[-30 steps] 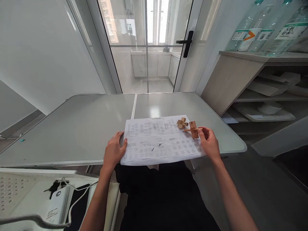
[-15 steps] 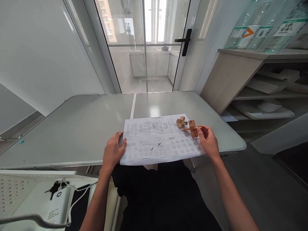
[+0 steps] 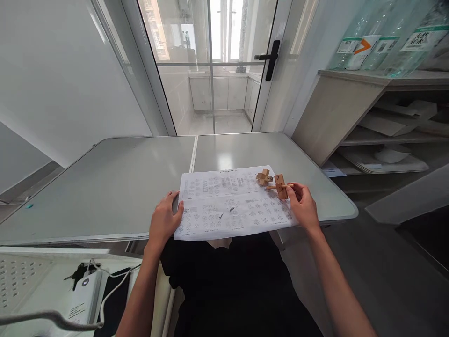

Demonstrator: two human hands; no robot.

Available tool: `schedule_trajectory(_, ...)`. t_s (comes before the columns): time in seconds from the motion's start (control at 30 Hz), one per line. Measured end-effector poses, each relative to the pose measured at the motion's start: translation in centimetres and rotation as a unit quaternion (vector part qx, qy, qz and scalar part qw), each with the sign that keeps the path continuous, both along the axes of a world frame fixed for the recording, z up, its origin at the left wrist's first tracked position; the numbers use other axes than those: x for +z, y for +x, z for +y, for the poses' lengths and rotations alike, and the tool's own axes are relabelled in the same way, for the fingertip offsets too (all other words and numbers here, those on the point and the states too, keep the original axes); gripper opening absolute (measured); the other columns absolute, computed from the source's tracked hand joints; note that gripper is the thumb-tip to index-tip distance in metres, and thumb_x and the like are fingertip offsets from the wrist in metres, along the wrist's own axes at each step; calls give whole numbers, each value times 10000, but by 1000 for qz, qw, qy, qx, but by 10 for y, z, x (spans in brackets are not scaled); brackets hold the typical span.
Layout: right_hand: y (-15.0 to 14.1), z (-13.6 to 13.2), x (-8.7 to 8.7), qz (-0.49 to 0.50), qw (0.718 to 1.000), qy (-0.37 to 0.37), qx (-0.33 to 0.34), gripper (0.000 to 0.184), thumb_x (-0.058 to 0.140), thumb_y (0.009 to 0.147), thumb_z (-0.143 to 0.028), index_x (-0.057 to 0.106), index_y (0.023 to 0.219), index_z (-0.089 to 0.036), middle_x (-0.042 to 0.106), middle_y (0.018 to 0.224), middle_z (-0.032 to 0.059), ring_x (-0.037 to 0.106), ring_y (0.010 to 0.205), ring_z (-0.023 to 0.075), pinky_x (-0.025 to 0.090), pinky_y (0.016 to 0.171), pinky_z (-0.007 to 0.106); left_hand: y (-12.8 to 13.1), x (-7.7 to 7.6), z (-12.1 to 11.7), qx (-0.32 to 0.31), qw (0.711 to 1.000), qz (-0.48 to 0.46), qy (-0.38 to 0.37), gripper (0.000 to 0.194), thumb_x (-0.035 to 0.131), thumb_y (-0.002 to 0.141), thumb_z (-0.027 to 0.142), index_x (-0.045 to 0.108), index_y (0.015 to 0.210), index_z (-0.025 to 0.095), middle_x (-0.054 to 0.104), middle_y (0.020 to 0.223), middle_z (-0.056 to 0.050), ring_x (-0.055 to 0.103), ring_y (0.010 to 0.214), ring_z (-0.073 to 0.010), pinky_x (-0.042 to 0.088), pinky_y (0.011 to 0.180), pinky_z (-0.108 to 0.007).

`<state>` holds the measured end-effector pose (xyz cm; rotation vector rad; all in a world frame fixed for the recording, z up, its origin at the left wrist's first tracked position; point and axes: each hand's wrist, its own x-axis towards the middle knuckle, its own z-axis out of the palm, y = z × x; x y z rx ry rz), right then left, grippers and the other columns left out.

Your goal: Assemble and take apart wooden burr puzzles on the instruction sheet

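A printed sheet of paper [image 3: 210, 217] covered with small diagrams lies on the table, its near edge hanging slightly over the front. At its left edge rests my left hand [image 3: 164, 216], thumb touching the paper and spread apart from the index finger. My right hand [image 3: 304, 206] pinches the end of a thin wooden stick [image 3: 272, 187] that passes through a flat wooden puzzle piece [image 3: 281, 186] marked with a dark character. Just left of that, an interlocking wooden puzzle block [image 3: 264, 177] sits on the paper's upper right corner.
The grey table [image 3: 115, 187] has a seam down its middle. At lower left, a white cart [image 3: 31, 290] holds a power bank [image 3: 85, 297] with a cable, keys and a dark flat item. A shelf [image 3: 351, 107] with plastic bottles [image 3: 365, 49] stands right; a glass door [image 3: 210, 93] is ahead.
Hands, paper and wooden pieces keep almost the same positions. The whole view has shifted very slightly.
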<state>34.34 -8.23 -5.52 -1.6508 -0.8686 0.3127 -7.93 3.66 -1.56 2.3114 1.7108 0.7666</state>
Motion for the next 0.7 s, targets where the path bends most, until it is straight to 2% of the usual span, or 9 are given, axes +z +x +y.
schedule_trajectory(0.3, 3, 2, -3, -11, 1000, 6, -1, 500, 630, 932, -632, 643, 1215, -221, 721, 1286, 153, 691, 1195, 308, 533, 1072, 505, 1, 0, 1, 6, 1000, 8, -3, 473, 472, 1030, 406, 586, 1451, 224, 594, 1543, -115, 555, 1435, -327, 464, 1176, -499)
schedule_trajectory(0.7, 2, 4, -4, -9, 1000, 18, 0, 498, 631, 935, -633, 642, 1209, -217, 724, 1279, 156, 687, 1201, 305, 533, 1071, 502, 0, 0, 2, -13, 1000, 8, 7, 447, 461, 1031, 388, 607, 1417, 217, 626, 1510, -109, 506, 1483, -311, 450, 1190, -501)
